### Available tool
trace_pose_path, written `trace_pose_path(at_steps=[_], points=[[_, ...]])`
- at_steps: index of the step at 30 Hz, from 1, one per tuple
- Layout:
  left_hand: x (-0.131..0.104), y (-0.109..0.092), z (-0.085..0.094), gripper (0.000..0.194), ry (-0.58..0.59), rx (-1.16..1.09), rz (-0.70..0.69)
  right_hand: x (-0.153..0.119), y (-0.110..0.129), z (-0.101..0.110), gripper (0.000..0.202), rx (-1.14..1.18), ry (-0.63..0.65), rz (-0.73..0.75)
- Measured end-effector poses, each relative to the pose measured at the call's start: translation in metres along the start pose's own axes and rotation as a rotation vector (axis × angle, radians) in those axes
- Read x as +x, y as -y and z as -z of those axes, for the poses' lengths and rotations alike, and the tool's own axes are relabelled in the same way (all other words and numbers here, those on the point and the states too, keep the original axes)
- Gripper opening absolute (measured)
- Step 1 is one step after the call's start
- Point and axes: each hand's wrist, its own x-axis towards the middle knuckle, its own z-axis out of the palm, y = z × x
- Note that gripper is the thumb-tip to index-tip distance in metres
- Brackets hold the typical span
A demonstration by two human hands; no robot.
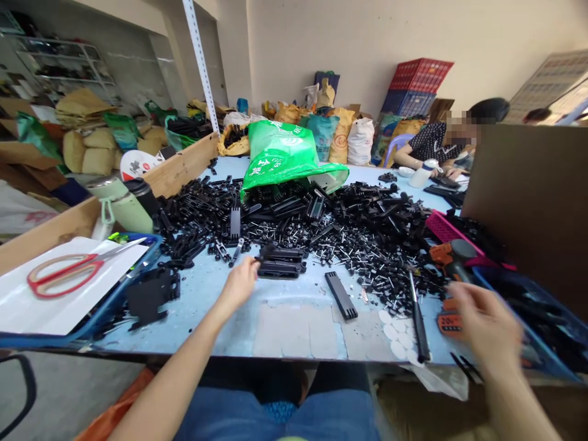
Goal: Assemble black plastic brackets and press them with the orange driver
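Observation:
My left hand [243, 278] is closed, its fingertips pinching a small dark part at the left end of several long black pieces [280, 263] lying side by side on the blue table [206, 306]. My right hand [487, 324], blurred, hovers over the right side of the table beside an orange and black power drill [452, 254]; whether it holds anything is unclear. Between the hands lies one long black piece [340, 296] on a grey mat. A screwdriver-like tool with a black handle [419, 331] rests left of my right hand.
Heaps of black parts [197, 208] and silver screws [340, 242] spread under a green bag [282, 153]. Red-handled scissors [68, 272] lie on paper over a blue tray at left. A blue bin [528, 318] stands at right. A person [432, 144] sits across the table.

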Motion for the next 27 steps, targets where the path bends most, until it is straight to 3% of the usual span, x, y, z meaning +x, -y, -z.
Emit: trace_pose_path(at_steps=[1,3,5,7,11,17,19,21,24,25,27], points=[[-0.02,-0.011,0.0,0.025,0.076,-0.041,-0.069,-0.011,0.03,-0.03,0.037,0.093,0.104,0.0],[-0.058,-0.032,0.0,0.024,0.271,-0.252,-0.229,-0.03,0.086,-0.083,0.052,0.343,0.511,0.042],[-0.087,-0.045,-0.001,0.022,0.346,-0.38,-0.26,-0.047,0.124,-0.121,0.042,0.499,0.796,0.075],[-0.104,-0.048,0.001,0.026,0.424,-0.45,-0.233,-0.058,0.141,-0.142,0.029,0.597,0.924,0.074],[-0.114,-0.034,0.003,0.035,0.531,-0.545,-0.185,-0.07,0.137,-0.152,0.028,0.78,1.009,0.009],[-0.11,-0.029,-0.006,0.023,0.604,-0.709,-0.151,-0.086,0.137,-0.161,0.031,0.779,1.011,-0.041],[-0.105,-0.028,-0.014,0.038,0.623,-0.8,-0.104,-0.082,0.134,-0.165,0.03,0.695,0.991,0.018],[-0.098,-0.024,-0.024,0.048,0.534,-0.833,-0.044,-0.068,0.121,-0.167,0.032,0.487,0.832,0.079],[-0.09,-0.016,-0.038,0.05,0.337,-0.84,0.104,-0.038,0.091,-0.171,0.046,0.02,0.448,0.056],[-0.088,-0.014,-0.042,0.052,0.317,-0.859,0.158,-0.029,0.082,-0.172,0.048,-0.073,0.398,0.036],[-0.084,-0.013,-0.047,0.053,0.318,-0.915,0.227,-0.021,0.071,-0.173,0.05,-0.049,0.442,0.031]])
